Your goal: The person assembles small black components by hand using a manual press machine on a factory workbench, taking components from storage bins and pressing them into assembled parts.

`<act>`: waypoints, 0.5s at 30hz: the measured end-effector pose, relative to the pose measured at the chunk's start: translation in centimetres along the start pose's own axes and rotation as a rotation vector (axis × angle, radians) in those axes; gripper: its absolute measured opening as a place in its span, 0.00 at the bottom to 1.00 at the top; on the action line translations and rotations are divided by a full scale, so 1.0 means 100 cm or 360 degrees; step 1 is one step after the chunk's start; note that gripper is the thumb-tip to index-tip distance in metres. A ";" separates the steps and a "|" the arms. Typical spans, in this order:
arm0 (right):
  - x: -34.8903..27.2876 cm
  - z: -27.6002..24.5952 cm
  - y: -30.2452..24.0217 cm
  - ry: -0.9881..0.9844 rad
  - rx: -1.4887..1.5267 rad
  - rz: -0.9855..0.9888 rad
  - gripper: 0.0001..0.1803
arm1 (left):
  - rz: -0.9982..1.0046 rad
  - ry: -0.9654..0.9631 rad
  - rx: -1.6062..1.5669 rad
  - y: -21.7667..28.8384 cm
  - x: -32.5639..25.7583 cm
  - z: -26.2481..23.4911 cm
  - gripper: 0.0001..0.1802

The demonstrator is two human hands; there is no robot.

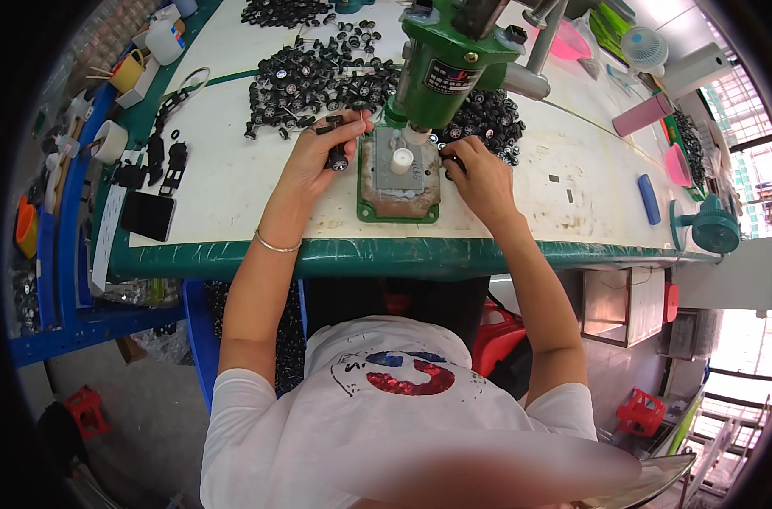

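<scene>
My left hand (325, 146) is closed around small black toy wheels on thin metal axles (338, 159), left of a green hand press (441, 76). One axle with a wheel sticks up between thumb and forefinger. On the press's grey base plate (388, 180) stands a short white round post (402, 159), directly under the ram. To the right of the plate, my right hand (481, 176) has its fingertips pinched on a small black wheel (449, 173), partly hidden by the fingers. Loose black wheels (496, 125) lie heaped just beyond that hand.
A larger pile of wheels on axles (297, 85) spreads behind my left hand. A dark phone-like slab (148, 215) and black plastic parts (174, 165) lie at left. At right are a blue roll (649, 199), a pink cylinder (642, 115) and a green fan (713, 224).
</scene>
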State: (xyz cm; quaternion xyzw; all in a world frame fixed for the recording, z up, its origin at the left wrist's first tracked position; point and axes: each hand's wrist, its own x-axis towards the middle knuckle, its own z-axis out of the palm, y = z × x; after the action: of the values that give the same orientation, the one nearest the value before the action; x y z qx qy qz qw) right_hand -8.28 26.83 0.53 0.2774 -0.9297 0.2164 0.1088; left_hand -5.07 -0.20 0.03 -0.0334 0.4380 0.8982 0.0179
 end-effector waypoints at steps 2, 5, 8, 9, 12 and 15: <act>0.003 -0.004 -0.004 0.0027 0.0131 0.0015 0.10 | 0.0020 -0.0075 0.0105 0.000 -0.004 0.005 0.08; 0.010 -0.011 -0.014 0.0080 0.0707 0.0243 0.10 | 0.0034 -0.0063 0.0206 0.000 -0.009 0.012 0.09; 0.016 -0.017 -0.028 -0.0075 0.1428 0.0472 0.12 | 0.0039 -0.0064 0.0332 -0.002 -0.012 0.017 0.10; 0.017 -0.019 -0.033 -0.0138 0.1580 0.0504 0.12 | 0.0070 -0.0069 0.0391 -0.003 -0.013 0.018 0.08; 0.018 -0.011 -0.050 -0.0326 0.1543 0.0618 0.13 | 0.0141 -0.0064 0.0576 -0.006 -0.014 0.021 0.07; 0.016 -0.002 -0.059 -0.0159 0.1207 0.0287 0.14 | 0.0167 -0.0061 0.0607 -0.007 -0.016 0.021 0.07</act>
State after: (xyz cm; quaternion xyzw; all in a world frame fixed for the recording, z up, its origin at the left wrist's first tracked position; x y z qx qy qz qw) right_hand -6.28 21.70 3.20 0.2253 -0.8086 0.5394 -0.0664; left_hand -3.47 1.89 0.85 0.0106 0.6010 0.7990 -0.0144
